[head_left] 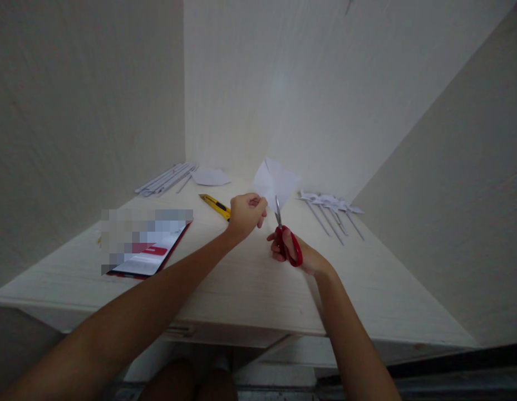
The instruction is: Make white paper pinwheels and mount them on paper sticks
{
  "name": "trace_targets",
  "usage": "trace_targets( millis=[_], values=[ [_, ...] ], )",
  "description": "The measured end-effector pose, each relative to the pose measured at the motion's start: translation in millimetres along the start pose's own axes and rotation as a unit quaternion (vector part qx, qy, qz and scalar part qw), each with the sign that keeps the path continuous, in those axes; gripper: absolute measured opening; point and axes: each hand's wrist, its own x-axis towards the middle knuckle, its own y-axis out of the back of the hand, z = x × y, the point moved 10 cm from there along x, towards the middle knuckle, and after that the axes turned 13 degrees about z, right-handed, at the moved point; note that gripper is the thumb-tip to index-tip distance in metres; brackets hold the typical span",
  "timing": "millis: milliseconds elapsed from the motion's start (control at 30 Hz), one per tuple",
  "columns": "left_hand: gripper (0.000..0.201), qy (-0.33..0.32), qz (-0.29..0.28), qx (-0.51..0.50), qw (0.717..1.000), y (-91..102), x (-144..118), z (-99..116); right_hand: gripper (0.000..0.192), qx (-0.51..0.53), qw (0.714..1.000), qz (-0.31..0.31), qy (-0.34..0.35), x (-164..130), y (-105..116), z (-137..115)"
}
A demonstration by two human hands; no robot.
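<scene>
We are pinching the folded paper (276, 184) in our left hand (245, 214) while our right hand (294, 253), gripping the red scissors (286, 239), is cutting upward just beside that pinch, judging the next snip needs steady, taut paper.

No text, label or number can be read anywhere; the red and white booklet (152, 253) lying at the near left of the table (250, 295) carries print, yet it is blurred and partly pixelated, so nothing on it is legible.
</scene>
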Motion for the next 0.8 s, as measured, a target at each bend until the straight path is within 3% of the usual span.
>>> trace_targets(
  millis=[800],
  values=[
    [0.026, -0.039, 0.014, 0.028, 0.999, 3.7, 1.1, 3.4, 0.053, -0.012, 1.0, 0.01, 0.013, -0.2, -0.1, -4.1]
  ],
)
